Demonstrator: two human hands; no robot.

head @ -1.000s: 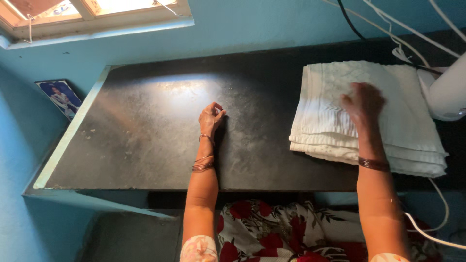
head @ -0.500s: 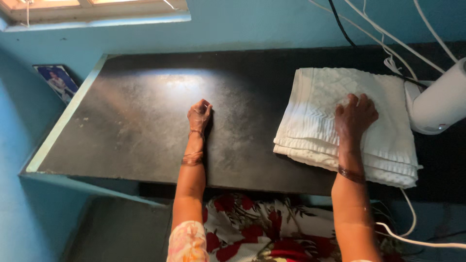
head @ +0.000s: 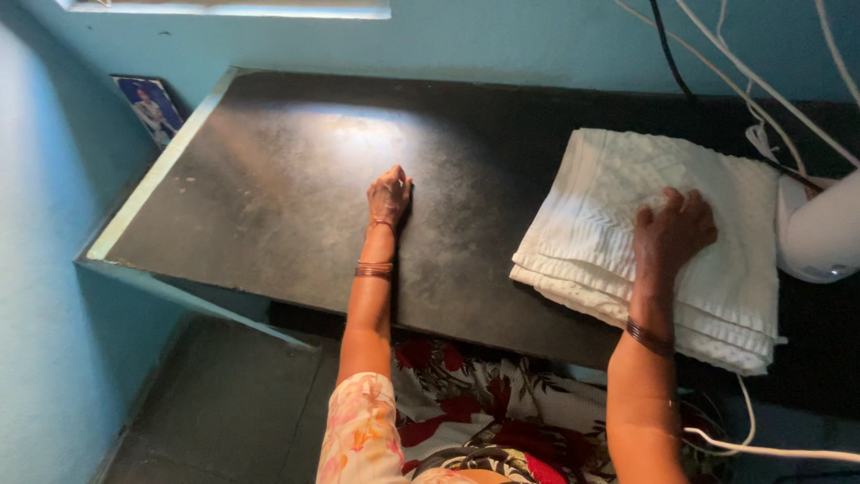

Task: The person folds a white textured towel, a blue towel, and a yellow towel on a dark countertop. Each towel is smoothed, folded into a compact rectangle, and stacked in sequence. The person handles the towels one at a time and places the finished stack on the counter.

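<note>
Folded white towel (head: 609, 224), ribbed weave, several layers stacked, lying on right part of dark stone slab (head: 269, 197), near edge hanging slightly past slab's front edge. Right hand (head: 674, 235) resting flat on top of towel, palm down, fingers spread and loosely extended, gripping nothing; dark bangle at that wrist. Left hand (head: 389, 195) well apart from towel, set on bare slab near its middle, fingers curled into a loose fist, holding nothing visible; bangles on forearm. White rounded appliance (head: 824, 237) just beside towel's right edge, partly cut off by frame. White cords (head: 743, 85) and a black cord running down turquoise wall (head: 502, 40) behind towel; another white cord trailing below slab at lower right. Small framed picture (head: 150, 109) leaning on wall left of slab. Red-and-white floral cloth (head: 475, 412) in lap below slab edge.
</note>
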